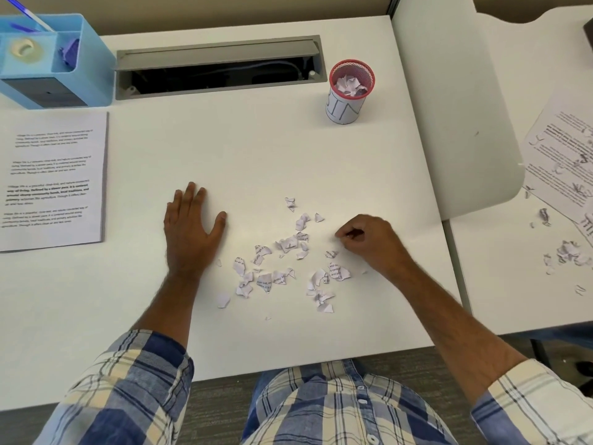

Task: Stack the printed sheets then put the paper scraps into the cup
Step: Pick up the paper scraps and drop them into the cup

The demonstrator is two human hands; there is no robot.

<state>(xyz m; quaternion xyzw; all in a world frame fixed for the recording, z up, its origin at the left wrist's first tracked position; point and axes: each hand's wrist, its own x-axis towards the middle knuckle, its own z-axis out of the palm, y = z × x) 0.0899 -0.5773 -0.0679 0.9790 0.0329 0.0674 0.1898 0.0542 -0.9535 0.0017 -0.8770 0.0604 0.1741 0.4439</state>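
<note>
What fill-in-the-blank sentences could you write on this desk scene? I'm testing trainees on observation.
1. The red mesh cup already holds some ____.
2. The left hand lies ____ on the white desk.
3. The stack of printed sheets lies to the ____ of the left hand.
4. The right hand has its fingers ____ beside the paper scraps.

Missing words: scraps; flat; left; curled

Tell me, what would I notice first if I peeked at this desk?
Probably the torn paper scraps scattered on the white desk between the left hand, lying flat, and the right hand, curled at their edge. Farther back stands a red mesh cup with crumpled paper inside.
</note>
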